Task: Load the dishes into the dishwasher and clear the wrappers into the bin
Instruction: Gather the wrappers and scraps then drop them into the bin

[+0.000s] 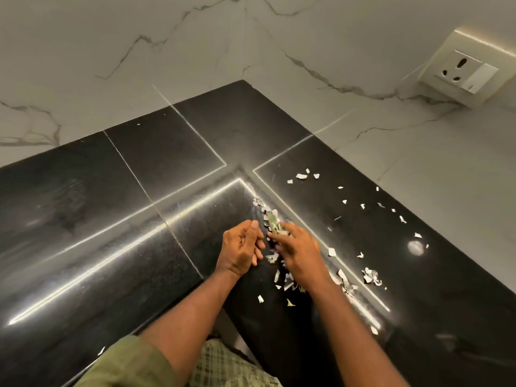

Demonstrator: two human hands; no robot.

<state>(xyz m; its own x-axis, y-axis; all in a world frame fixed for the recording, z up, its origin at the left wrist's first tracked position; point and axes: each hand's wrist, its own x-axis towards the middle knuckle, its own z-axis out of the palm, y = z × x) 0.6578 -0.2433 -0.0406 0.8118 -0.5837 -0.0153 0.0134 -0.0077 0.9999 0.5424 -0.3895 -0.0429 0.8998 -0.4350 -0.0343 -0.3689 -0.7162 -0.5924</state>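
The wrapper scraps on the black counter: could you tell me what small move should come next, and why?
Probably sweep the right hand leftward, pushing the scraps into the cupped left hand. Many scraps lie loose beside and beyond the hands on the counter.

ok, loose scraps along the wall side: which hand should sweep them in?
Right. The right hand already lies beside those paper scraps; the left hand is cupped on the far side, probably best as catcher.

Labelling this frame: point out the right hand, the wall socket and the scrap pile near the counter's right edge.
right hand (300, 254), head view, back of the hand.
wall socket (460, 69), head view, middle of its faceplate.
scrap pile (370, 275), head view, centre of the torn white bits.
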